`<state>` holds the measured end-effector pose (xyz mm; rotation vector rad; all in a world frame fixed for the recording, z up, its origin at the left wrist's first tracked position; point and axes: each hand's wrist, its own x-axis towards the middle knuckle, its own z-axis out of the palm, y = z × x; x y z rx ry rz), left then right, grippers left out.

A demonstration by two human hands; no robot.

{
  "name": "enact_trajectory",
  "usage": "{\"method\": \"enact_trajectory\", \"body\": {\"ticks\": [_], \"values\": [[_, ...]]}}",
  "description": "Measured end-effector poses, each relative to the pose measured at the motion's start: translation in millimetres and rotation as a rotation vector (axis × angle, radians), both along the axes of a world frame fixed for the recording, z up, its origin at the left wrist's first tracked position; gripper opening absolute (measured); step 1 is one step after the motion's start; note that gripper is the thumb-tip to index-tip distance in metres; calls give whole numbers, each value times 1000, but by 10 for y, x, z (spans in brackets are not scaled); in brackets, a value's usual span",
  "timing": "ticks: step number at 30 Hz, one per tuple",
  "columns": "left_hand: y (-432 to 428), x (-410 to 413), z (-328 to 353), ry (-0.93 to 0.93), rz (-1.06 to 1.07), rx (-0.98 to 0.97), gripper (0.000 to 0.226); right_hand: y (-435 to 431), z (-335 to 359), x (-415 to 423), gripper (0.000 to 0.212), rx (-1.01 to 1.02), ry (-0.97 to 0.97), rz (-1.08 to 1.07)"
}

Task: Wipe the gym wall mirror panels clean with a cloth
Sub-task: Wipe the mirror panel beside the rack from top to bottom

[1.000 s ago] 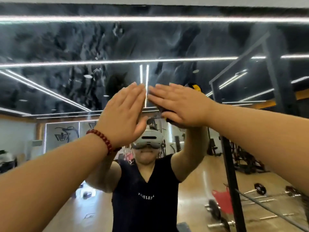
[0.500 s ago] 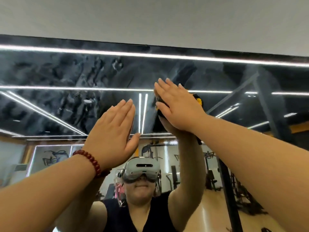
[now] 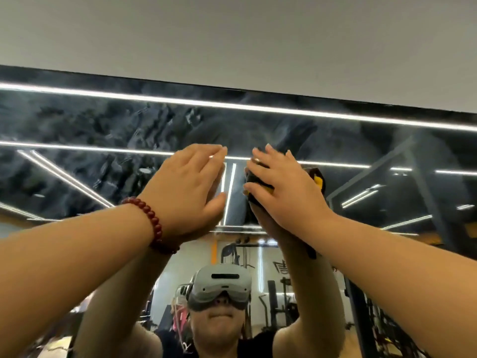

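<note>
Even, bright indoor light; no hard shadows. LED strip lights (image 3: 232, 105) glare white in the mirror (image 3: 77, 130), w/ smeary haze across upper glass. Wide-angle bend at edges; near forearms soft, slight motion blur.

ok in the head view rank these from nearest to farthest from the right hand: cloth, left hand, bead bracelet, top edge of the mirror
1. cloth, pressed under the right hand
2. left hand, just to its left
3. top edge of the mirror above and bead bracelet on the left wrist: too close to call
</note>
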<state>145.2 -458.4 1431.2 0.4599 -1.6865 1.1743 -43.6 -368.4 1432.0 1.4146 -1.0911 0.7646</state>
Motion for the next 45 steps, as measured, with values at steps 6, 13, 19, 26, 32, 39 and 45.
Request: {"method": "enact_trajectory", "body": {"ticks": [6, 13, 19, 26, 32, 39, 45], "values": [[34, -27, 692, -6, 53, 88, 81, 36, 188, -185, 63, 141, 366, -272], [-105, -80, 783, -6, 8, 128, 68, -46, 559, -57, 57, -10, 103, -271], [-122, -71, 794, -18, 13, 118, 69, 70, 713, -178, 56, 96, 167, -238], [-114, -69, 758, -14, -15, 105, 80, -21, 965, -140, 53, -32, 34, -251], [-134, -65, 773, -40, -18, 88, 78, 157, 1057, -380, 52, 75, 173, -210], [69, -234, 1163, 20, -19, 60, 81, 11, 1480, -169, 51, -24, 49, -229], [-36, -359, 1266, 9, 42, 105, 89, 182, 1441, -537, 51, 38, 183, -208]]}}
